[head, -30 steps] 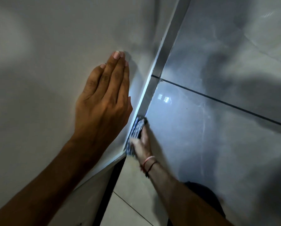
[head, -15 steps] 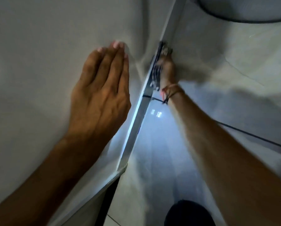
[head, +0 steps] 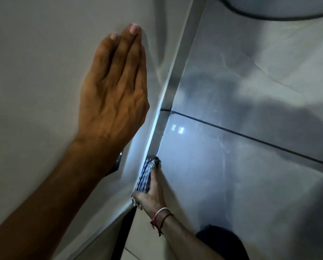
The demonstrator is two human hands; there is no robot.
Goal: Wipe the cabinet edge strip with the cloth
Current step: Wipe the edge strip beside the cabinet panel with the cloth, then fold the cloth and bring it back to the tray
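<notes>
1. Right now the right hand (head: 151, 194) is closed around the bunched checked cloth (head: 146, 175), pressing it onto the cabinet edge strip (head: 173, 87) near the strip's lower end, beside the glossy tiles (head: 241, 166)
2. Meanwhile the left hand (head: 113, 91) lies open and flat on the cabinet panel (head: 35, 81), gripping nothing
3. Ideally the cloth stays wrapped over the strip's corner, with steady pressure and long strokes along its whole length, while the flat palm braces the panel
</notes>
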